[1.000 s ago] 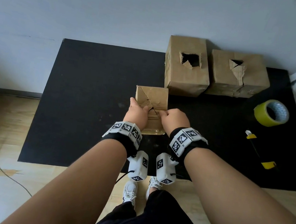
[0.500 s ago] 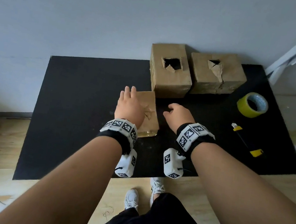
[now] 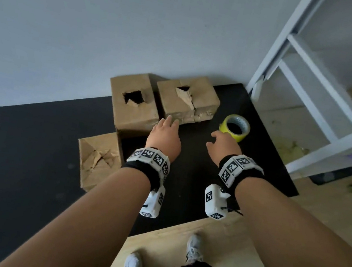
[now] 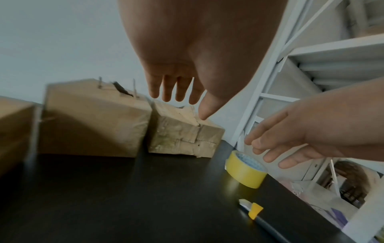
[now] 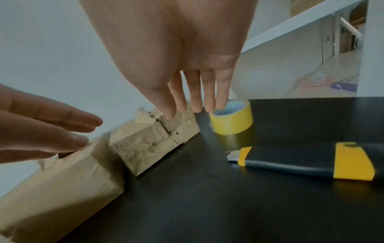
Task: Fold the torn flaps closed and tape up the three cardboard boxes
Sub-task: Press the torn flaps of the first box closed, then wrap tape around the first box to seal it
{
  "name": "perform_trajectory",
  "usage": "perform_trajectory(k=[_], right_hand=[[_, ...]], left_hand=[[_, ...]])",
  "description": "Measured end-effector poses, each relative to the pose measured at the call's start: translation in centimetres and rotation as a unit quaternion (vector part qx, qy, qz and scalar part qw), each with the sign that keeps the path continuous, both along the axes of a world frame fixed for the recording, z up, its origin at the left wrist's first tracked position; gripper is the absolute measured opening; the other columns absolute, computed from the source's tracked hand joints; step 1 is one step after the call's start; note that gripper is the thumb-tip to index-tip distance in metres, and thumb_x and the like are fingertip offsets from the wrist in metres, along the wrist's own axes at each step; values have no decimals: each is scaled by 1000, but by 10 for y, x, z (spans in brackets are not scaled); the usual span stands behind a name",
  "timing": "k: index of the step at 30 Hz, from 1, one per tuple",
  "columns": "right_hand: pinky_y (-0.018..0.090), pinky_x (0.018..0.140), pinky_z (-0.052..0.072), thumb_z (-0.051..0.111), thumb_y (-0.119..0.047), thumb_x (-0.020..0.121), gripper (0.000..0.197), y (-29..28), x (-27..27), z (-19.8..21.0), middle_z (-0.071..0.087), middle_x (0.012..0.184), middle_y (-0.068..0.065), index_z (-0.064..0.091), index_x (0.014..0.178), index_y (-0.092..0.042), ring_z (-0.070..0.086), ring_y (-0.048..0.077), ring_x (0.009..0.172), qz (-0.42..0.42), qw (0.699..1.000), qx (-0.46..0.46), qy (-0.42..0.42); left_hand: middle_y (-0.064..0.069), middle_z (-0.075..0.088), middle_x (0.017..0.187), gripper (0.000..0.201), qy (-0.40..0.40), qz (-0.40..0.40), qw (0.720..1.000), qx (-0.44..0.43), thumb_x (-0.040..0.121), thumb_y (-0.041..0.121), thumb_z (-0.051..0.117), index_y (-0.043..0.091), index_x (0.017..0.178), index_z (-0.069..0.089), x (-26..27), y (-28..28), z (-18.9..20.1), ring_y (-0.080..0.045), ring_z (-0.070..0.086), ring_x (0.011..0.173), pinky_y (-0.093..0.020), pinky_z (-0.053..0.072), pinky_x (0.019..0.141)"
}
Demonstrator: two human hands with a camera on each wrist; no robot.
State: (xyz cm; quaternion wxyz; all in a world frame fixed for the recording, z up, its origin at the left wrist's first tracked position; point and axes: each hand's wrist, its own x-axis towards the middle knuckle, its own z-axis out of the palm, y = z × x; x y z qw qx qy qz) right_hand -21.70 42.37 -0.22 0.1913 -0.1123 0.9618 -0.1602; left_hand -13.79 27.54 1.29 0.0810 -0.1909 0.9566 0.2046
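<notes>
Three brown cardboard boxes stand on a black mat (image 3: 30, 157). The small near box (image 3: 98, 160) has its torn flaps folded down. Behind it the tall box (image 3: 133, 101) shows an open torn hole. The right box (image 3: 187, 98) has a torn flap sticking up. My left hand (image 3: 165, 136) hovers open above the mat, fingers stretched toward the right box and holding nothing. My right hand (image 3: 222, 143) is open just short of the yellow tape roll (image 3: 235, 128), fingers (image 5: 209, 98) straight above the tape roll (image 5: 231, 117). Neither hand touches anything.
A black and yellow utility knife (image 5: 301, 162) lies on the mat right of my right hand. A white shelf frame (image 3: 314, 85) stands at the mat's far right corner. A grey wall runs behind the boxes. Wooden floor and my shoes (image 3: 193, 248) are below.
Both hands left the small box and moved right and forward: the left toward the right box, the right toward the tape roll. The head view swung right.
</notes>
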Motion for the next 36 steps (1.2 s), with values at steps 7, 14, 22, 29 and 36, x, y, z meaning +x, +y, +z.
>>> perform_trajectory(k=[7, 14, 22, 29, 36], right_hand=[[35, 78, 42, 53, -21, 96, 34, 52, -74, -21, 56, 129, 13, 52, 128, -10, 56, 34, 115, 37, 998, 50, 2], [33, 77, 39, 52, -14, 96, 30, 58, -110, -42, 58, 125, 14, 52, 125, -7, 56, 32, 114, 123, 987, 100, -21], [34, 96, 42, 48, -12, 97, 26, 60, -114, -46, 58, 127, 13, 59, 120, -5, 53, 29, 119, 195, 966, 172, -4], [40, 99, 46, 48, -14, 96, 35, 48, -118, -31, 57, 129, 19, 55, 129, -4, 55, 36, 119, 128, 985, 88, -75], [40, 88, 46, 43, -15, 96, 35, 10, -67, -4, 59, 124, 19, 51, 128, -4, 57, 37, 113, 150, 987, -5, -54]], left_hand=[[-6, 18, 160, 60, -41, 13, 999, 23, 96, 17, 48, 13, 151, 24, -64, 59, -23, -24, 17, 147, -37, 21, 118], [-4, 9, 163, 61, -107, 53, 992, 48, 97, 16, 48, 17, 153, 22, -92, 77, -44, -24, 9, 149, -40, 21, 120], [-4, 12, 162, 62, -131, 95, 985, 63, 97, 15, 49, 18, 153, 23, -97, 78, -51, -24, 13, 149, -41, 22, 119], [-4, 21, 160, 54, -103, 132, 984, 54, 98, 15, 48, 16, 149, 32, -86, 70, -40, -23, 21, 146, -38, 28, 116], [-6, 39, 148, 45, -41, 173, 984, 27, 96, 13, 45, 12, 141, 43, -48, 45, -25, -25, 37, 135, -38, 37, 107]])
